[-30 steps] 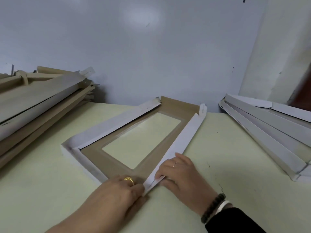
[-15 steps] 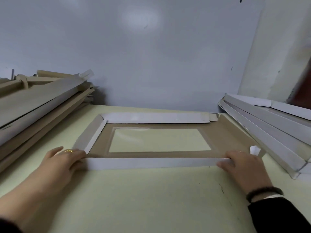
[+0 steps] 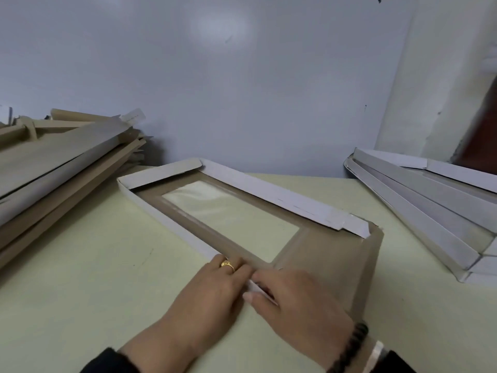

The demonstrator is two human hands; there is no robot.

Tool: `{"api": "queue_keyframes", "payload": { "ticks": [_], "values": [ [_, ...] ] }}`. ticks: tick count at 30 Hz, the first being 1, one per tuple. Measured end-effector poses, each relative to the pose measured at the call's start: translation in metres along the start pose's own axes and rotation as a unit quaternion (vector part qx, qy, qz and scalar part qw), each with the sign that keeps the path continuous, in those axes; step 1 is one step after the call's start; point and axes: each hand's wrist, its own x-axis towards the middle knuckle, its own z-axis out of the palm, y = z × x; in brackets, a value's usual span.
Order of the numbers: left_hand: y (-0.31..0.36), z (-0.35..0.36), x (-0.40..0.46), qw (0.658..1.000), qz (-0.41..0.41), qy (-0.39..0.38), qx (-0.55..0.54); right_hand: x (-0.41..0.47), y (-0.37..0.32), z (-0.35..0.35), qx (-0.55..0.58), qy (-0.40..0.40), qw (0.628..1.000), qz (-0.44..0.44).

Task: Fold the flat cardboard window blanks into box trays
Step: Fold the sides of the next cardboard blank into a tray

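Observation:
A brown cardboard window blank [image 3: 325, 254] with white outer faces lies slantwise on the pale green table [image 3: 80, 270]. Its clear film window [image 3: 228, 214] is in the middle. The far long wall [image 3: 271, 195], the left short wall [image 3: 161, 175] and the near long wall [image 3: 172, 224] stand folded up; the right end panel lies flat. Both hands meet at the near corner. My left hand [image 3: 212, 289], wearing a gold ring, holds the end of the near wall. My right hand [image 3: 298, 305] pinches a small white corner flap [image 3: 256, 289] between thumb and forefinger.
A tall heap of flat brown blanks [image 3: 53, 162] fills the left side of the table. A leaning stack of folded white trays [image 3: 430, 208] sits at the right. A grey-blue wall [image 3: 242, 90] stands close behind.
The blank has been turned on the table from square-on to slanted. My hands, at its two near corners half a second ago, have come together at one corner and taken the flap.

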Motion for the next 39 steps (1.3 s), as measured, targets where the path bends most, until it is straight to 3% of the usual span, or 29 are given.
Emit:
{"api": "queue_keyframes", "payload": {
  "ticks": [4,10,11,14,15,18,22,24,27,32,34,36,39],
  "values": [
    [-0.024,-0.007,-0.001,0.999,-0.005,0.005,0.042,-0.013,0.016,-0.015,0.056,-0.084,0.995,-0.028],
    [-0.063,-0.035,-0.005,0.995,-0.103,-0.005,-0.018,-0.036,0.054,-0.032,-0.019,-0.106,0.994,-0.03],
    [-0.067,-0.037,-0.008,0.995,-0.1,-0.005,0.03,-0.037,0.054,-0.032,-0.051,-0.107,0.992,-0.032],
    [-0.073,-0.047,-0.013,0.988,-0.15,-0.036,0.007,-0.036,0.049,-0.022,-0.139,-0.025,0.986,-0.086],
    [-0.069,-0.049,-0.007,0.982,-0.186,0.018,-0.025,-0.036,0.043,-0.016,-0.16,0.0,0.982,-0.104],
    [-0.031,-0.061,-0.007,0.994,-0.101,0.035,0.022,-0.03,0.018,0.006,-0.218,0.02,0.972,-0.092],
    [0.02,-0.026,-0.016,0.995,-0.018,-0.045,0.09,-0.025,0.003,0.029,-0.218,0.018,0.972,-0.08],
    [0.028,-0.011,-0.023,0.985,-0.019,-0.116,0.129,-0.024,0.001,0.031,-0.21,0.004,0.974,-0.086],
    [0.021,-0.013,-0.028,0.976,-0.031,-0.15,0.155,-0.027,0.005,0.024,-0.183,-0.014,0.979,-0.091],
    [0.002,-0.04,-0.034,0.96,-0.061,-0.206,0.179,-0.03,0.028,-0.008,-0.111,-0.119,0.985,-0.064],
    [-0.015,-0.037,-0.036,0.976,-0.027,-0.173,0.13,-0.033,0.042,-0.01,-0.045,-0.119,0.99,-0.063],
    [-0.029,-0.04,-0.042,0.981,-0.07,-0.176,0.03,-0.033,0.05,-0.007,-0.003,-0.101,0.994,-0.051],
    [-0.037,-0.05,-0.05,0.985,-0.103,-0.101,-0.099,-0.031,0.05,-0.008,0.092,-0.067,0.993,0.002]
  ]
}}
